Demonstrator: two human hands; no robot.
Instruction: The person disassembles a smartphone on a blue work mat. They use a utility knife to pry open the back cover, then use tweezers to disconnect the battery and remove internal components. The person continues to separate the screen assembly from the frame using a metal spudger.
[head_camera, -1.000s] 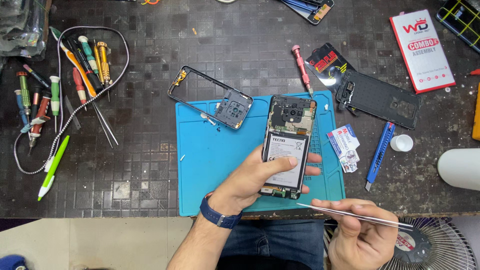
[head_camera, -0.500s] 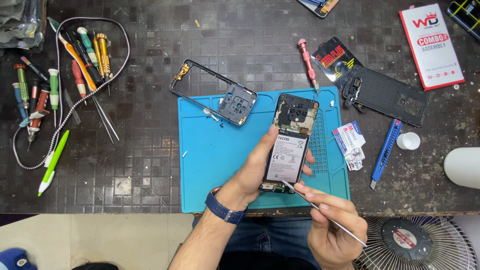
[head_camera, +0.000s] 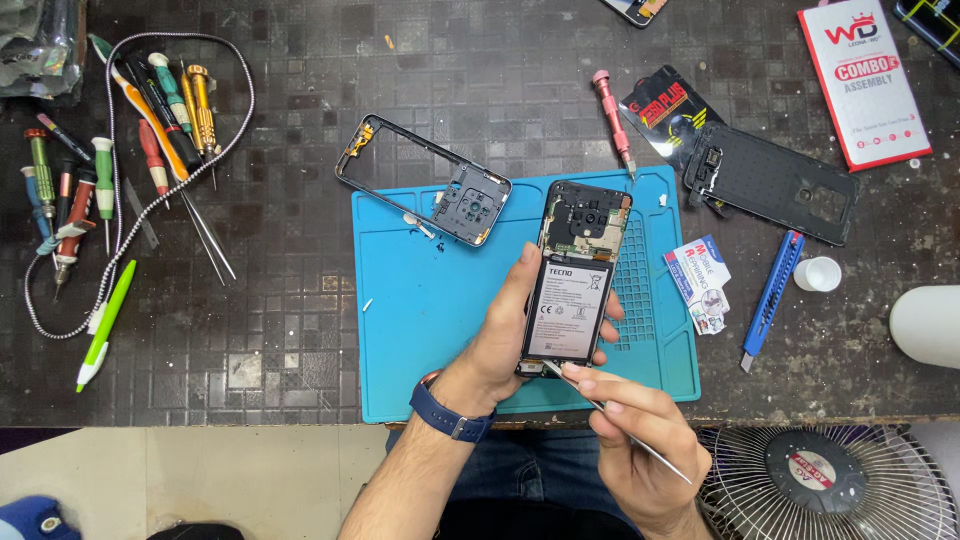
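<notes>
My left hand (head_camera: 505, 340) is wrapped around an opened phone (head_camera: 575, 285), thumb along one edge and fingers curled round the other, holding it just above the blue mat (head_camera: 430, 320). The back is off, so the phone is a shallow tray: a flat, pale-labelled battery (head_camera: 568, 310) fills the lower part, and a dark board with small metal parts sits in the top. My right hand (head_camera: 640, 440) pinches thin metal tweezers (head_camera: 600, 405) between thumb and fingertips, the tip touching the phone's bottom edge.

The mat is smooth and rubbery, with a ribbed patch on its right side. A thin black plastic frame (head_camera: 420, 180) lies half on it, hollow apart from its camera plate. The matte black back cover (head_camera: 775, 185) lies on the dark tiled bench (head_camera: 280, 300), near a pink screwdriver (head_camera: 612, 120) and a blue knife (head_camera: 770, 295).
</notes>
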